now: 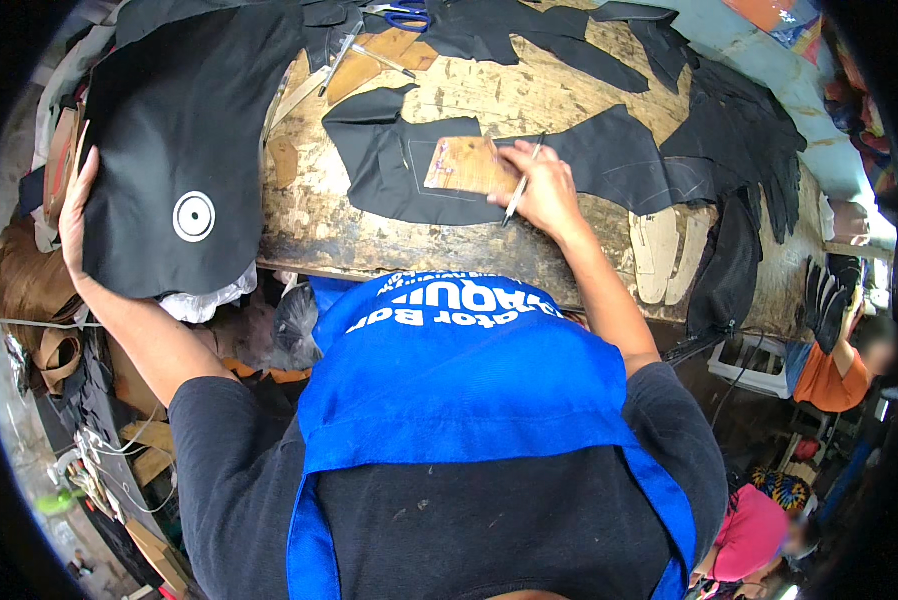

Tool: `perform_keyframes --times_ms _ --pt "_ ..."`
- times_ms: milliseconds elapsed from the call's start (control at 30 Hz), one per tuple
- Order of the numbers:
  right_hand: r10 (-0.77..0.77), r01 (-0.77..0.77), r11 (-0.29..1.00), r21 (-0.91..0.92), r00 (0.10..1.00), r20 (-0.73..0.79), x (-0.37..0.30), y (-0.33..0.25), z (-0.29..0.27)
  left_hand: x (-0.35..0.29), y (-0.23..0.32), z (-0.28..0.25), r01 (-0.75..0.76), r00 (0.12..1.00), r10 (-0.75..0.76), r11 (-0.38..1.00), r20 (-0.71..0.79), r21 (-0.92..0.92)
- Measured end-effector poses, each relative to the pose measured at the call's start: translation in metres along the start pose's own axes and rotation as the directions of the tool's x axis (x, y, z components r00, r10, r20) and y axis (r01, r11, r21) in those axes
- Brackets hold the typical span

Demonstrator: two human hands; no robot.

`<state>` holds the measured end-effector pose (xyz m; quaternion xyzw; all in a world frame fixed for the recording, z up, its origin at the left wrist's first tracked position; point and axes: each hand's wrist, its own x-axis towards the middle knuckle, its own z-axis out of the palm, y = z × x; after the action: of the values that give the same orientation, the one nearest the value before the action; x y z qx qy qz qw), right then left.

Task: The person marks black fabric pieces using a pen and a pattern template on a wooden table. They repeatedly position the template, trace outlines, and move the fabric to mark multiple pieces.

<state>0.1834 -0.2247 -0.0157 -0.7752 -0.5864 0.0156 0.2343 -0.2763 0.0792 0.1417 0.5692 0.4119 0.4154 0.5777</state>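
My right hand point(547, 188) is closed with a silver pen point(524, 180) between its fingers. Its fingertips touch the right end of a small tan template point(466, 165), slightly blurred, over a black leather piece point(394, 195). Pale drawn lines show on that piece. At the far left, my left hand point(81, 215) lies along the outer edge of a large black leather sheet point(184, 120), fingers stretched upward and partly hidden at the edge. A white ring with a dark centre point(194, 216) is on the sheet.
The worn wooden table point(299, 235) holds more black leather offcuts point(619, 150), pale templates point(655, 255), another pen point(384, 62) and blue-handled scissors point(406, 16). Plastic bags point(294, 325) hang under the front edge. Two people point(837, 375) are at the right.
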Motion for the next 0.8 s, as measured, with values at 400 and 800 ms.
perform_keyframes --times_ms 400,800 --pt "-0.048 0.093 0.947 0.308 0.988 -0.149 0.045 0.045 0.002 -0.025 0.01 0.114 -0.081 0.945 -0.123 0.81 0.302 0.581" --pt "0.358 -0.185 0.84 0.511 0.896 -0.264 0.036 0.047 0.018 0.13 0.034 0.129 -0.12 0.993 0.119 0.939 0.024 0.324"
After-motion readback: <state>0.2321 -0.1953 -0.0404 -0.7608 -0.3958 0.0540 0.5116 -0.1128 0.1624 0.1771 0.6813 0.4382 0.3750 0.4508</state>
